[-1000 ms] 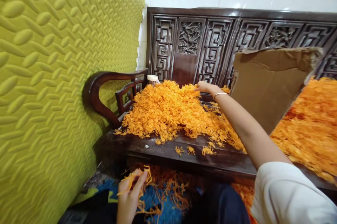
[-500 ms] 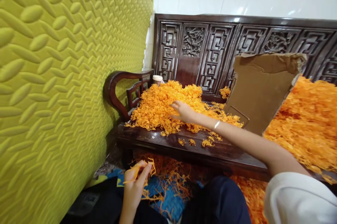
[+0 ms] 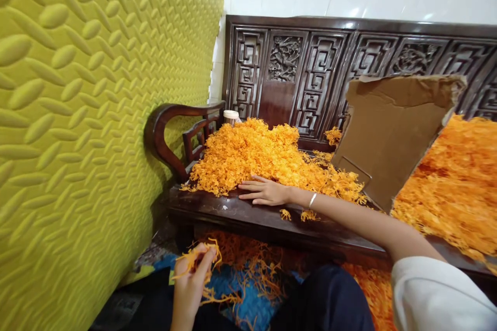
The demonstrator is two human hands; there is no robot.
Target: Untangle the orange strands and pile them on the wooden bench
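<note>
A big pile of thin orange strands (image 3: 264,157) lies on the seat of a dark carved wooden bench (image 3: 252,219). My right hand (image 3: 264,192) rests flat on the seat at the pile's front edge, fingers stretched out toward the left, a thin bracelet on the wrist. My left hand (image 3: 190,282) is low in front of the bench, fingers pinched on a small bunch of orange strands (image 3: 196,258). More loose strands lie on a blue cloth (image 3: 248,300) over my lap.
A torn cardboard sheet (image 3: 392,124) leans on the bench back, dividing the pile from a second orange heap (image 3: 454,186) at right. A padded yellow-green wall panel (image 3: 85,113) fills the left side. A small capped jar (image 3: 232,116) stands behind the pile by the armrest.
My right hand has come back from the far side of the pile to the seat's front edge and now lies flat. My left hand keeps its bunch of strands.
</note>
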